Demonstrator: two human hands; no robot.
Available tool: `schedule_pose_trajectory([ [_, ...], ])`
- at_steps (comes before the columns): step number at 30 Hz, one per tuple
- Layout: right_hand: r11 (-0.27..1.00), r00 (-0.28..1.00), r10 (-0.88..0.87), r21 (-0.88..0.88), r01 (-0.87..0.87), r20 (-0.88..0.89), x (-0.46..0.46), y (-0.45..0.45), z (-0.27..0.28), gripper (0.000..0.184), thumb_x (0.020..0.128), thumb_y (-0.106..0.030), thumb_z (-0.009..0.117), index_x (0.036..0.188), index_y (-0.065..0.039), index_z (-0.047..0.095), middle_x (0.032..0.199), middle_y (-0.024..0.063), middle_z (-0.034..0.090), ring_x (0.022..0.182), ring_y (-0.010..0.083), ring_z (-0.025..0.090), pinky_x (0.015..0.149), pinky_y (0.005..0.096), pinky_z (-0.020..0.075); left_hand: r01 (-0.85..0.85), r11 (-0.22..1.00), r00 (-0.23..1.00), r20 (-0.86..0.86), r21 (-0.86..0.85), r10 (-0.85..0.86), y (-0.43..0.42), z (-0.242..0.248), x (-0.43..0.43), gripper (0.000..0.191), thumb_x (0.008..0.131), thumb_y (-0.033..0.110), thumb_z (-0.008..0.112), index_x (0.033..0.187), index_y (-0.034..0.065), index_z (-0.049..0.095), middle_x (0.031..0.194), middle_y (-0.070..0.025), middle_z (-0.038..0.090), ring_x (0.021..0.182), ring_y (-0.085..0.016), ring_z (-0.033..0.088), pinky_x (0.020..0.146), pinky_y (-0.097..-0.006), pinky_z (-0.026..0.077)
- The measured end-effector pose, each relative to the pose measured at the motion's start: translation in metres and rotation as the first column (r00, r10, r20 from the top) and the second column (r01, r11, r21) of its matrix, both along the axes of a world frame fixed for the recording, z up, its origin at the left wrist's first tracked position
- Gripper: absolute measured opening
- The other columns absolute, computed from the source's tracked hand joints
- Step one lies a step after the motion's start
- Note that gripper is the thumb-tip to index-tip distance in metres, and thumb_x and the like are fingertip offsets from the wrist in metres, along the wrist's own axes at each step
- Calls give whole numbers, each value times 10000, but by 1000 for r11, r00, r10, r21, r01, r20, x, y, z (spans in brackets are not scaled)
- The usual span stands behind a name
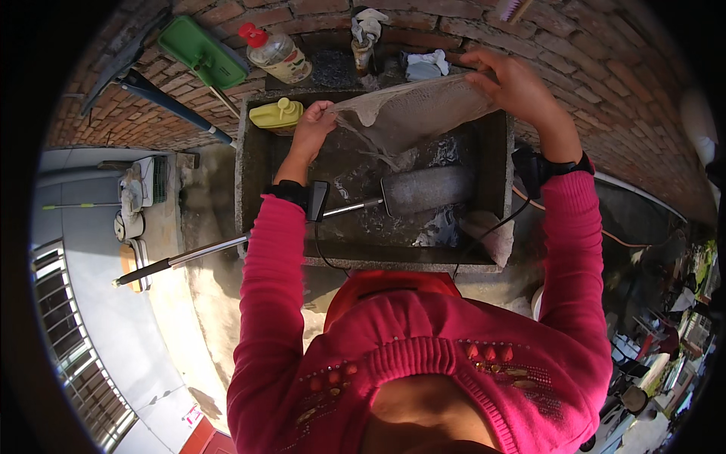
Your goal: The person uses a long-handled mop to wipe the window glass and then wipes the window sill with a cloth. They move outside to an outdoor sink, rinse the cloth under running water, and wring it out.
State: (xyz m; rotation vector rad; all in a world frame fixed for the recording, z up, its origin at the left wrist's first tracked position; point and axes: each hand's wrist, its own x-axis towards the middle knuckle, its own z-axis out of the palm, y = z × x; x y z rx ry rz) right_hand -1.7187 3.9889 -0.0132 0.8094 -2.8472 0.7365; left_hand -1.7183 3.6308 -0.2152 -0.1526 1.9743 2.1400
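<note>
My left hand pinches one corner of a wet, greyish mesh cloth. The opposite end of the cloth is held by my right hand, so it stretches over the far part of a stone sink. Its lower middle hangs down in a twisted bunch. Below the cloth, a flat mop head with a grey pad lies in the sink, its metal pole reaching out over the left wall. Suds and water show on the sink floor. Another light cloth drapes over the near right corner.
A yellow jug stands in the sink's far left corner. Behind are a clear bottle with a red cap, a tap and a folded cloth. A green dustpan leans on the brick wall. Black cables hang from both wrists.
</note>
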Motion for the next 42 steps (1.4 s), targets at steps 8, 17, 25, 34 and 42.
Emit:
schedule_pose_trajectory([
  [8, 993, 878, -48, 70, 92, -477, -1, 21, 39, 211, 905, -216, 625, 1012, -37, 653, 802, 146, 609, 673, 311, 585, 611, 377, 470, -51, 965, 887, -456, -258, -75, -49, 136, -30, 173, 919, 144, 632, 1048, 31, 606, 875, 9, 596, 803, -88, 547, 753, -240, 461],
  [17, 972, 889, -229, 142, 187, 397, 4, 32, -142, 268, 829, -148, 544, 1057, -55, 651, 942, 177, 637, 933, 372, 614, 814, 428, 499, 496, 677, 855, 168, -544, -491, -70, 35, 15, 194, 875, 116, 648, 1031, 9, 609, 898, -62, 617, 811, -171, 581, 775, -292, 466],
  [25, 885, 838, -227, 464, -35, 497, 11, -49, -326, 530, 829, -223, 564, 1348, -142, 492, 1287, 213, 532, 1220, 422, 461, 980, 496, 428, 52, 891, 999, 20, -450, -48, -50, -83, 44, 368, 867, 101, 659, 1199, -19, 556, 1064, -117, 631, 1001, -198, 599, 854, -302, 470],
  [34, 914, 726, -151, 375, -156, 670, 36, -170, -420, 530, 828, -389, 610, 1325, -222, 533, 1375, 173, 469, 1278, 443, 404, 998, 571, 391, 109, 891, 988, 144, -441, -50, -33, -52, 104, 391, 866, 155, 660, 1218, 18, 560, 1168, -161, 604, 1042, -271, 595, 862, -355, 489],
  [42, 840, 781, -396, 533, 97, 482, 18, -167, -424, 377, 865, -344, 576, 1214, -208, 616, 1297, 122, 531, 1201, 403, 473, 795, 626, 459, 18, 913, 999, -24, -408, -31, -18, 31, 51, 452, 885, 116, 652, 1290, 8, 482, 1218, -112, 542, 1041, -168, 549, 869, -298, 476],
])
